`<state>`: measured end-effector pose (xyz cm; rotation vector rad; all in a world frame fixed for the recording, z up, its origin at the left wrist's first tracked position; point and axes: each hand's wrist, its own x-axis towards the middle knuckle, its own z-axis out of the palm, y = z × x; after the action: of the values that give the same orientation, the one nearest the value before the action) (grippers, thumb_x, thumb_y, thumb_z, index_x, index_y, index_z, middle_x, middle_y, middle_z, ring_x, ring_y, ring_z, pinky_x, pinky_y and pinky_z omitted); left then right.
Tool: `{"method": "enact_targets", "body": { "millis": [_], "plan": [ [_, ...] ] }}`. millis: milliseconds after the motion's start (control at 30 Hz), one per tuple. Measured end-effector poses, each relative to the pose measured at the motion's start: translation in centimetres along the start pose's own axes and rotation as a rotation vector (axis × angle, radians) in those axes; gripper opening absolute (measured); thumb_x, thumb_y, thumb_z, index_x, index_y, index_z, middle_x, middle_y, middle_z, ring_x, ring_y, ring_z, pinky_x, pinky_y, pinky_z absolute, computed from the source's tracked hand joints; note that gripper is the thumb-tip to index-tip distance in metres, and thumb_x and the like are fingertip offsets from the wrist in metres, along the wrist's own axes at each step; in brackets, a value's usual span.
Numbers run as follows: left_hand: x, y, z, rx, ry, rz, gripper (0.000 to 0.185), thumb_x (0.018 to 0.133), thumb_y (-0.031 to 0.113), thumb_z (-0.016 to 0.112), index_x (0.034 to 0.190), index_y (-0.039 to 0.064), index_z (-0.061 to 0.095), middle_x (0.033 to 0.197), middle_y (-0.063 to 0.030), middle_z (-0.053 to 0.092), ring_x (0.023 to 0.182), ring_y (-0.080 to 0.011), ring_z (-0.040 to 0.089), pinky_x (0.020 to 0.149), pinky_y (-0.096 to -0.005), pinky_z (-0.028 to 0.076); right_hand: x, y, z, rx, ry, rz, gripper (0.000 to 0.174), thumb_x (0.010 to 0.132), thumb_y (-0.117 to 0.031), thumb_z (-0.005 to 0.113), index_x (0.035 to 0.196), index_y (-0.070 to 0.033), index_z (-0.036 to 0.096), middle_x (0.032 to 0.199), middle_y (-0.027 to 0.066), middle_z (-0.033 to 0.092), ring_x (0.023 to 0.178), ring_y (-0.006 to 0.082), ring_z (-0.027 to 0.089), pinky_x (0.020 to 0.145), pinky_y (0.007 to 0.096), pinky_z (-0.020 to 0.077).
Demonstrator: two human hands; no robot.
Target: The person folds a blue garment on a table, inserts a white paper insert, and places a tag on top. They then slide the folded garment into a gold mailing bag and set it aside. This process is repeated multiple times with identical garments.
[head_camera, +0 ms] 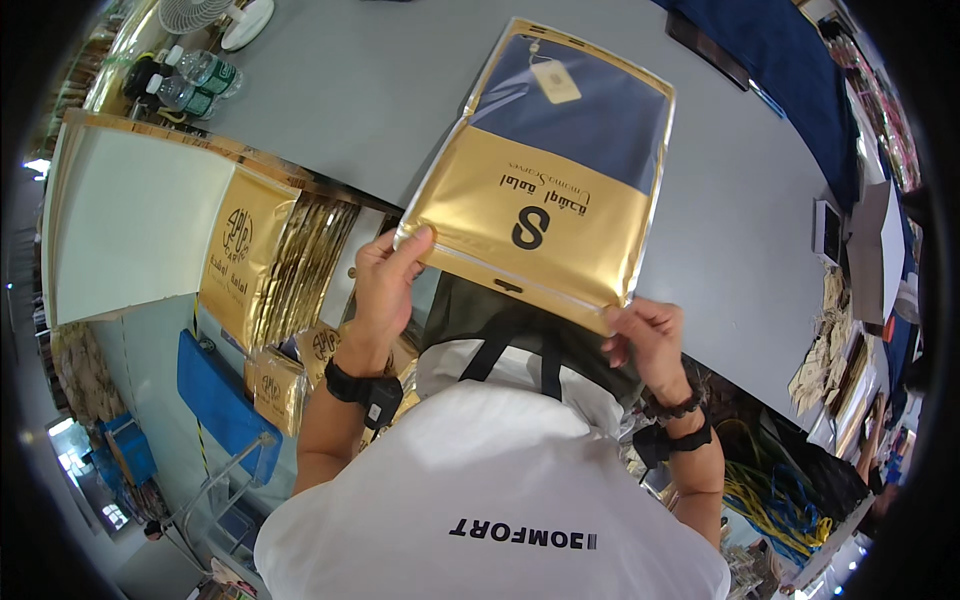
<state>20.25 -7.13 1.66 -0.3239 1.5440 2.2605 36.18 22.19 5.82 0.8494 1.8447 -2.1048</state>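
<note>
Both my hands hold a flat gold plastic packaging bag point(480, 199) by the two corners of its near edge, over the grey table. My left hand point(386, 281) pinches the left corner with the thumb on top. At the right corner, my right hand point(649, 341) has the bag between thumb and fingers. Through the bag's clear window shows folded dark blue fabric point(592, 131), with a cream hang tag point(556, 81) on a string. The gold part bears dark printed writing, and a hang slot lies near the edge between my hands.
Left of me, a row of gold bags point(255, 262) stands beside a large white board point(142, 217). Water bottles point(180, 96) and a white fan point(247, 19) sit at the table's far left. Dark blue cloth point(787, 75), a black phone-like slab point(707, 49) and loose tags point(821, 367) lie right.
</note>
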Motion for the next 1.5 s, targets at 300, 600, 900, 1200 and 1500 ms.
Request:
{"method": "enact_targets", "body": {
  "millis": [300, 600, 900, 1200, 1500],
  "plan": [
    [0.0, -0.9, -0.7, 0.401, -0.634, -0.272, 0.046, 0.103, 0.028, 0.071, 0.137, -0.001, 0.061, 0.117, -0.0073, 0.072, 0.094, -0.0134, 0.070, 0.075, -0.0297, 0.059, 3.6, -2.1, -5.5, -0.343, 0.341, -0.277, 0.030, 0.105, -0.024, 0.068, 0.122, 0.001, 0.072, 0.082, 0.0045, 0.070, 0.061, 0.0072, 0.062, 0.053, 0.0224, 0.0501],
    [-0.9, -2.1, -8.8, 0.252, 0.631, 0.410, 0.039, 0.106, 0.035, 0.069, 0.107, -0.003, 0.073, 0.092, -0.0040, 0.072, 0.082, -0.0101, 0.061, 0.073, -0.0291, 0.051, 2.8, -1.0, -5.8, -0.489, 0.297, -0.333, 0.027, 0.109, -0.021, 0.065, 0.124, -0.001, 0.074, 0.085, 0.0029, 0.069, 0.064, 0.0065, 0.061, 0.059, 0.0222, 0.0501],
    [4.2, 0.2, -24.7, -0.154, 0.919, 0.514, 0.038, 0.108, 0.035, 0.065, 0.109, -0.004, 0.068, 0.101, -0.0096, 0.072, 0.080, -0.0170, 0.066, 0.065, -0.0316, 0.054, 2.8, -1.2, -5.9, -0.568, 0.252, -0.367, 0.024, 0.107, -0.018, 0.066, 0.119, -0.001, 0.076, 0.081, 0.0040, 0.070, 0.063, 0.0076, 0.062, 0.058, 0.0239, 0.0501],
    [2.9, 2.5, -26.2, 0.303, 0.714, 0.183, 0.032, 0.104, 0.033, 0.063, 0.114, 0.004, 0.073, 0.084, -0.0021, 0.066, 0.068, -0.0079, 0.057, 0.057, -0.0223, 0.042, 6.1, -6.4, -8.5, -0.830, 0.319, -0.629, 0.016, 0.102, -0.008, 0.069, 0.113, -0.001, 0.077, 0.082, 0.0118, 0.071, 0.068, 0.0140, 0.064, 0.060, 0.0284, 0.0500],
    [10.7, 9.8, -5.1, 0.430, 0.299, 0.535, 0.029, 0.113, 0.029, 0.054, 0.115, 0.005, 0.069, 0.073, 0.0023, 0.058, 0.063, -0.0037, 0.048, 0.056, -0.0211, 0.036, 22.2, -16.9, -22.0, -1.040, 0.846, -0.788, 0.021, 0.099, -0.022, 0.067, 0.103, -0.005, 0.078, 0.092, 0.0163, 0.075, 0.085, 0.0382, 0.072, 0.074, 0.0443, 0.0562]
  ]
}}
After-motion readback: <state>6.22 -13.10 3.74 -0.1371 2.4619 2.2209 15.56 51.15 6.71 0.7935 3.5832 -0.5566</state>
